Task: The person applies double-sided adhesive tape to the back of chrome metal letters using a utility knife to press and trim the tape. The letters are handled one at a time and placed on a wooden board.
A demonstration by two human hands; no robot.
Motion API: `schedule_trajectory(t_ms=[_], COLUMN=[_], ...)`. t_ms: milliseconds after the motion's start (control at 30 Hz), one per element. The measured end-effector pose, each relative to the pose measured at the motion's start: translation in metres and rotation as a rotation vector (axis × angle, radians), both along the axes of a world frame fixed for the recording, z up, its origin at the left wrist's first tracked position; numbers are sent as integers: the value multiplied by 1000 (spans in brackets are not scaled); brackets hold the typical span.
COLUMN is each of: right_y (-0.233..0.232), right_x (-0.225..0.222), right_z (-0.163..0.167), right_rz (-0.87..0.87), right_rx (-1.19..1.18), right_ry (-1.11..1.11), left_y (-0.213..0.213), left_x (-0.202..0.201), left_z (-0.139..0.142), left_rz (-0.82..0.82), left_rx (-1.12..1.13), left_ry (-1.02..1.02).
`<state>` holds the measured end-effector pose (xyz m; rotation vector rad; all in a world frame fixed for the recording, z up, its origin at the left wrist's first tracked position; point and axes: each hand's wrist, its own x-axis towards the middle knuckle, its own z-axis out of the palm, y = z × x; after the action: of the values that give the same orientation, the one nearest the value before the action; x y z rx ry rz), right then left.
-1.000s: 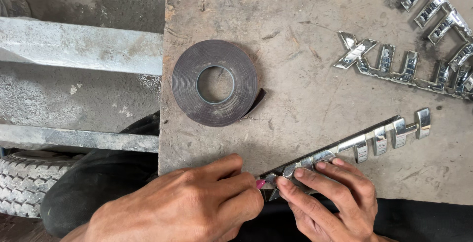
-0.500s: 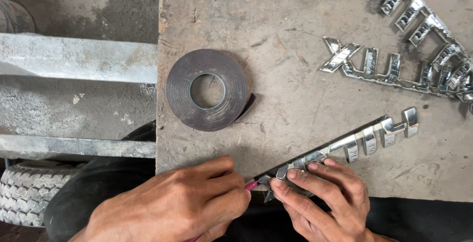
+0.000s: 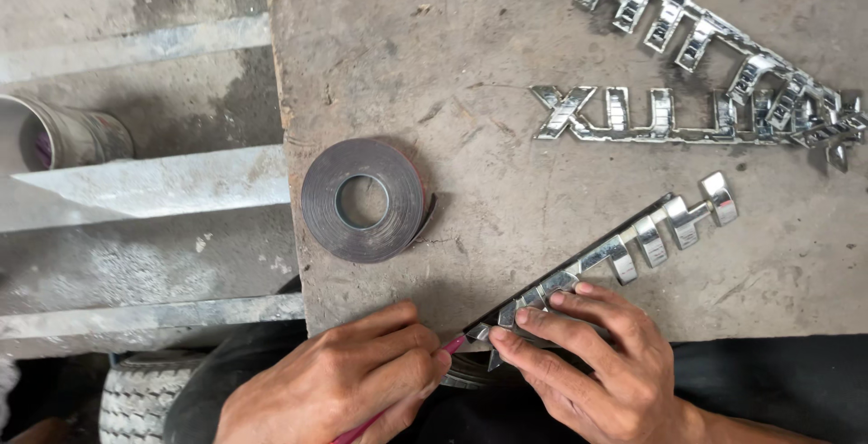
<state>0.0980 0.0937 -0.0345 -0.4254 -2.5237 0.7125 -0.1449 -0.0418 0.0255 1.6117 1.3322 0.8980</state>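
Left hand is clenched round a thin pink tool, tip right at the near end of the chrome emblem. Right hand has fingers pressed down on that same end, pinning it to the board. The emblem lies at the board's 5 o'clock edge, tape roll at 9, more emblems at 1.
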Motion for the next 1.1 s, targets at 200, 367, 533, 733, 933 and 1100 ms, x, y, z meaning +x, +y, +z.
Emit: schedule_trajectory(t_ms=[200, 367, 533, 733, 933, 1100], right_y=[6, 4, 0, -1, 0, 1], right_x=[0, 0, -1, 0, -1, 0], right_z=[1, 0, 0, -1, -2, -2], right_rz=[25, 25, 3, -1, 4, 11], right_rx=[27, 56, 51, 46, 48, 55], right_ry=[34, 33, 39, 31, 36, 29], left_y=[-6, -14, -13, -9, -9, -10], left_x=[7, 15, 14, 16, 20, 22], left_z=[-4, -8, -6, -5, -10, -14], left_rz=[34, 79, 73, 95, 136, 135], left_rx=[108, 95, 115, 130, 122, 150], left_ry=[111, 158, 143, 118, 112, 160])
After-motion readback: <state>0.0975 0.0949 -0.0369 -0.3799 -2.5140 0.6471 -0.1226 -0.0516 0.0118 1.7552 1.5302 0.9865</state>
